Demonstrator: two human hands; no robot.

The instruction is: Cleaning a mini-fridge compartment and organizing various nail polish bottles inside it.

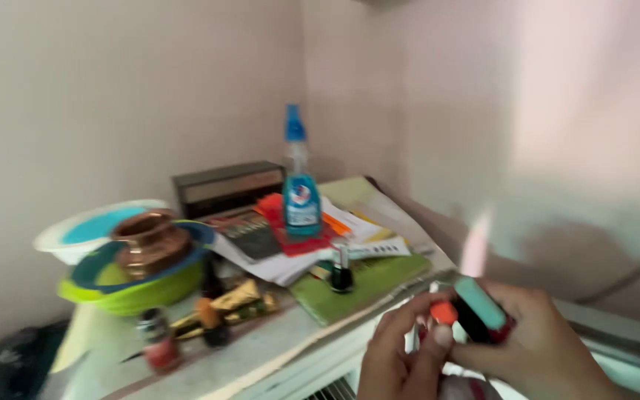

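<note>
At your 11 o'clock the shelf (275, 348) carries a green bowl (131, 292) holding a copper pot (150, 241), with a blue spray bottle (300, 189) at 12 o'clock. At 5 o'clock your right hand (535, 341) grasps a teal-capped tube (481, 304). Your left hand (401, 352) pinches the tube's orange end (444, 312).

blue spray bottle (301, 191), copper pot (150, 241), green bowl (131, 292)
</note>
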